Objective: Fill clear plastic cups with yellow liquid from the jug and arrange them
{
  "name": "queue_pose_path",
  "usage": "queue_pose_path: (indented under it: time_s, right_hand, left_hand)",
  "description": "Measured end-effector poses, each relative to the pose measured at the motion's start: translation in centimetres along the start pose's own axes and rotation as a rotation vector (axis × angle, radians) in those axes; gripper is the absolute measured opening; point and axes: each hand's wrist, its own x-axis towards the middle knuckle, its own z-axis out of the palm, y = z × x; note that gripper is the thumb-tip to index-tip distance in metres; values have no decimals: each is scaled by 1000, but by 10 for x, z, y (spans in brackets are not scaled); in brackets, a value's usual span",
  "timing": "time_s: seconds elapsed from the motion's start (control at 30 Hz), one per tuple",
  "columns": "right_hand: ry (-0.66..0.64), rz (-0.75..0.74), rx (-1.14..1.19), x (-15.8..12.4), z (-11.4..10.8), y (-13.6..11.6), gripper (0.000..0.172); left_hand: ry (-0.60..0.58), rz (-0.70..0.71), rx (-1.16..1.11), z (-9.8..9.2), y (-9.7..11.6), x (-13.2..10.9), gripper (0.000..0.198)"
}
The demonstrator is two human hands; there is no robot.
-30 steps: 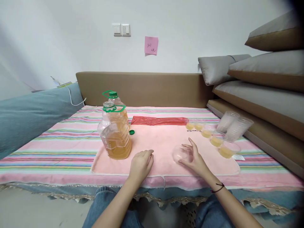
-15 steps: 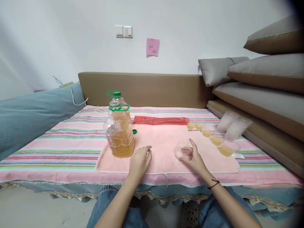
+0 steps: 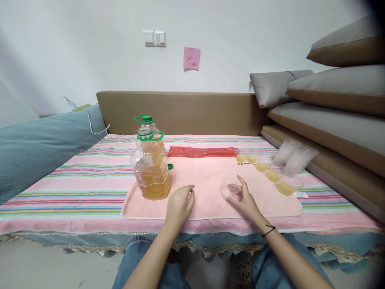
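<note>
My right hand [image 3: 245, 199] curls round an empty clear plastic cup [image 3: 228, 188] that stands on the pink towel [image 3: 210, 180]. My left hand [image 3: 179, 204] rests loosely curled on the towel, holding nothing, to the right of a large uncapped bottle [image 3: 151, 168] half full of amber liquid. A second bottle with a green cap [image 3: 147, 121] stands behind it. The loose green cap [image 3: 170, 166] lies beside the big bottle.
Several small cups of amber liquid [image 3: 274, 175] stand in a curved row at the towel's right, with two stacks of empty cups [image 3: 293, 157] lying behind them. A red plastic bag [image 3: 203, 152] lies at the towel's far edge. Cushions are piled at the right.
The view shifted slightly. My right hand closed in round the empty cup; my left hand stayed on the towel.
</note>
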Motion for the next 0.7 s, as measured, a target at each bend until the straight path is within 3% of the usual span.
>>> queue_pose_path:
  time_s: [0.17,0.33,0.43,0.57,0.7]
  right_hand:
    - [-13,-31,54,2,-3,-5,91]
    - [-44,-114,223,-2,-1,-23,82]
    - [-47,-102,288,-7,3,-33,79]
    - [-35,-113,399,-10,-1,-36,91]
    - [26,-182,297,-15,-16,-37,71]
  left_hand:
    - [-110,32,-120,33,16,4,31]
    - [-195,72,-251,72,35,14,75]
    - [-196,51,-307,86,44,21,69]
    - [-174,-2,-330,90,46,26,53]
    - [-174,-2,-302,88,42,27,54]
